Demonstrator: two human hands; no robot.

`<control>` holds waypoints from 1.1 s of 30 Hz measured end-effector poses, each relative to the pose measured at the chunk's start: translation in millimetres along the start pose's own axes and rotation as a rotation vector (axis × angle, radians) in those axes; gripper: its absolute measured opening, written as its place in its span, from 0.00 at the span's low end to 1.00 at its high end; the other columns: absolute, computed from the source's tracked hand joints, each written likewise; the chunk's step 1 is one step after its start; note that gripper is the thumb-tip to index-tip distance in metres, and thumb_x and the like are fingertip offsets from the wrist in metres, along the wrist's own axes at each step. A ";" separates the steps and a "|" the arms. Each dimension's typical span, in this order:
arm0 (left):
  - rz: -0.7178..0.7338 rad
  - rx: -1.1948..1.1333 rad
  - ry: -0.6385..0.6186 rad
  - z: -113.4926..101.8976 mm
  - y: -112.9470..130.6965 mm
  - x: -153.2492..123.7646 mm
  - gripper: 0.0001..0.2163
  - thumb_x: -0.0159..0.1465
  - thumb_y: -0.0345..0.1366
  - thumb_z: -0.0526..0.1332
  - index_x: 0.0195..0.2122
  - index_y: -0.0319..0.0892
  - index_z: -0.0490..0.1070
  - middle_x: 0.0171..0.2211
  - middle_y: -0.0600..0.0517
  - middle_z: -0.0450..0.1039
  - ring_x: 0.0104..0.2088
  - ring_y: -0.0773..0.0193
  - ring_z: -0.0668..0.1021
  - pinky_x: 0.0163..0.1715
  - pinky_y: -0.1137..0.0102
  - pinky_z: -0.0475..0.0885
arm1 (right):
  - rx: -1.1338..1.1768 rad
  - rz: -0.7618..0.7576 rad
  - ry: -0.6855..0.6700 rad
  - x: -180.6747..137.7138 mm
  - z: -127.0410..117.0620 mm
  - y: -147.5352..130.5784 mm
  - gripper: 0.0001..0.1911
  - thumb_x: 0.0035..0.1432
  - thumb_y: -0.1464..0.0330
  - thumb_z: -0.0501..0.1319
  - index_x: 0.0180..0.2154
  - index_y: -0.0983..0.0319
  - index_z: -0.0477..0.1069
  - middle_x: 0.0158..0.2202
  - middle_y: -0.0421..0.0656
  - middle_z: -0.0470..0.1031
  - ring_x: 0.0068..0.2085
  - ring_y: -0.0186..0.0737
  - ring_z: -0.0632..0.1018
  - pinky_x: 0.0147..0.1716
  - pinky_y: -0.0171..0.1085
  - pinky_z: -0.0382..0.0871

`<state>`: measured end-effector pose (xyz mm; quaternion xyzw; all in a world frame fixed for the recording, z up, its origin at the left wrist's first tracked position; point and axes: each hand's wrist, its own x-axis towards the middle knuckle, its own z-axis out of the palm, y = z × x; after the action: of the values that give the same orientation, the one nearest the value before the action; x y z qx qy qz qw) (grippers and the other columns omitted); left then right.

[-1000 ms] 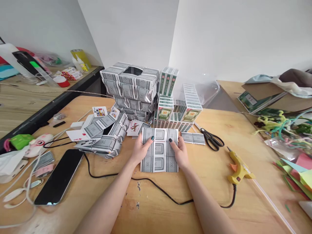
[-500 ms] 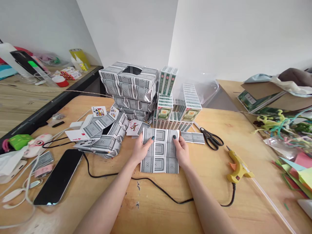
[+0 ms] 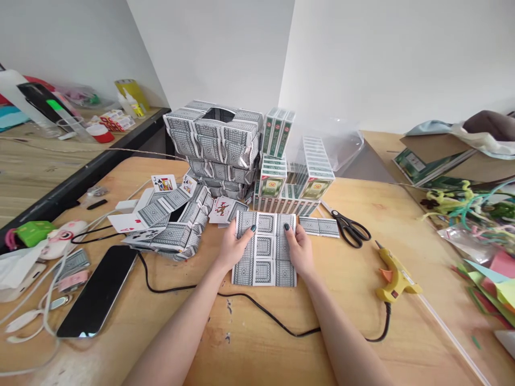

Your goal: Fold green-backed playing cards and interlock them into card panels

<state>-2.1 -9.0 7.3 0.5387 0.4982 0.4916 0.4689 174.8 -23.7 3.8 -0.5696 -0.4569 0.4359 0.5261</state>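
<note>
A flat panel of joined playing cards [image 3: 264,249] with grey patterned backs is held up between my two hands. My left hand [image 3: 233,247] grips its left edge, thumb on the front. On the opposite edge, my right hand [image 3: 301,249] pinches it the same way, thumb on the front and the other fingers mostly hidden behind. Just beyond the panel lie a joker card [image 3: 221,209] and, to the right, a strip of card backs [image 3: 319,227].
Card-covered boxes [image 3: 217,139] are stacked at the back, beside boxed card decks [image 3: 271,182]. Loose cards lie on another card-covered box [image 3: 193,228] at left. Scissors [image 3: 353,230] and a yellow glue gun [image 3: 396,279] lie right; its black cord [image 3: 277,320] crosses in front. A phone [image 3: 98,292] lies left.
</note>
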 end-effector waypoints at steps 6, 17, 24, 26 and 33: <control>0.007 0.024 -0.026 -1.6 -0.8 0.9 0.15 0.57 0.41 0.60 0.44 0.41 0.65 0.44 0.46 0.72 0.45 0.57 0.73 0.47 0.62 0.66 | 0.004 -0.032 0.022 -1.3 0.6 2.7 0.15 0.54 0.54 0.55 0.34 0.59 0.67 0.25 0.38 0.69 0.27 0.37 0.67 0.31 0.36 0.64; 0.036 0.057 -0.027 -0.9 -2.7 2.2 0.17 0.57 0.41 0.59 0.46 0.41 0.64 0.44 0.47 0.72 0.47 0.56 0.72 0.48 0.62 0.65 | 0.030 -0.022 0.034 -0.3 1.2 4.5 0.15 0.54 0.54 0.55 0.32 0.59 0.65 0.24 0.38 0.68 0.26 0.37 0.67 0.29 0.36 0.64; 0.050 0.067 -0.043 -0.4 -3.5 0.7 0.17 0.58 0.41 0.58 0.47 0.41 0.63 0.44 0.47 0.71 0.46 0.57 0.73 0.47 0.63 0.66 | 0.015 -0.026 0.023 -0.7 0.9 3.6 0.15 0.54 0.54 0.55 0.32 0.58 0.65 0.26 0.38 0.69 0.28 0.38 0.68 0.30 0.36 0.64; 0.043 0.078 -0.042 -0.3 -4.0 0.6 0.17 0.58 0.41 0.58 0.47 0.41 0.62 0.45 0.47 0.71 0.46 0.57 0.72 0.48 0.63 0.65 | 0.017 -0.017 0.008 0.0 0.2 4.2 0.15 0.54 0.54 0.55 0.34 0.58 0.65 0.26 0.38 0.69 0.27 0.37 0.68 0.30 0.36 0.64; 0.027 0.004 -0.039 -0.1 -3.6 1.1 0.16 0.57 0.41 0.59 0.45 0.41 0.64 0.44 0.47 0.71 0.46 0.57 0.73 0.48 0.62 0.65 | -0.034 -0.067 0.066 0.7 1.4 6.3 0.14 0.53 0.54 0.56 0.29 0.59 0.63 0.26 0.38 0.68 0.28 0.37 0.67 0.29 0.36 0.62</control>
<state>-2.5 -7.7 3.8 0.5559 0.4826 0.4862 0.4708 173.9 -22.9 -2.6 -0.5769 -0.4653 0.3913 0.5455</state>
